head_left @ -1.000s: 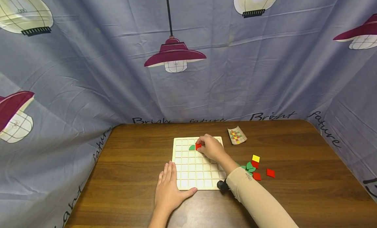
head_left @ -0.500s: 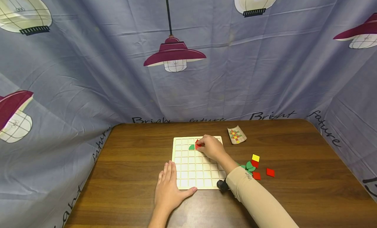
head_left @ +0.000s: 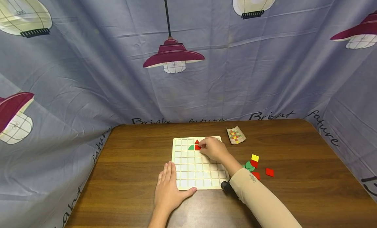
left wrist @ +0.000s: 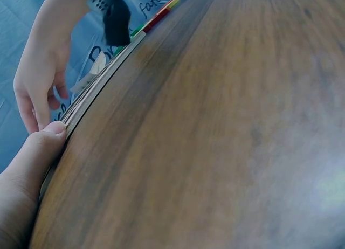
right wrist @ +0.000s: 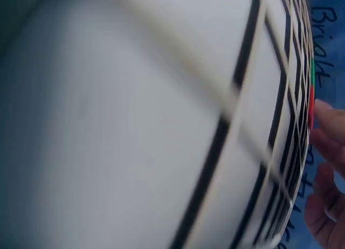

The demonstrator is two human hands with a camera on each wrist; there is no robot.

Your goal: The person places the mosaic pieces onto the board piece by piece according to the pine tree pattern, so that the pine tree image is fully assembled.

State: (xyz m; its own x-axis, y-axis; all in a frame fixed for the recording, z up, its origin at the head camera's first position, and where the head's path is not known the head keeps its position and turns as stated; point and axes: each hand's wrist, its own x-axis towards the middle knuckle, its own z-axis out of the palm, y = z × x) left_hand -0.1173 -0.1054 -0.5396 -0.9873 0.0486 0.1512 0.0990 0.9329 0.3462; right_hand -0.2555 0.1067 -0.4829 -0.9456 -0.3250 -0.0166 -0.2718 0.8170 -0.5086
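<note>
Right hand: From my end I saw the right hand over the board, fingers bent, thumb and forefinger nearly together at the red square; I could not tell whether they pinched it or only touched it.
Red square: The red square lay on the grid at those fingertips, on their left.
Red triangle: The red triangle sat just beyond the square, ahead and left of the fingertips.
Green piece: The green piece lay beside the square, farther left of the right hand.
Left hand: My feeds showed the left hand flat, fingers straight, thumb spread against the near edge, gripping nothing.
Board: The board reached from the left hand's fingers to under the right hand.
Card: The patterned card lay ahead and right of the right hand.
Loose pieces: Right of the right wrist lay a yellow square, green pieces and red pieces.
</note>
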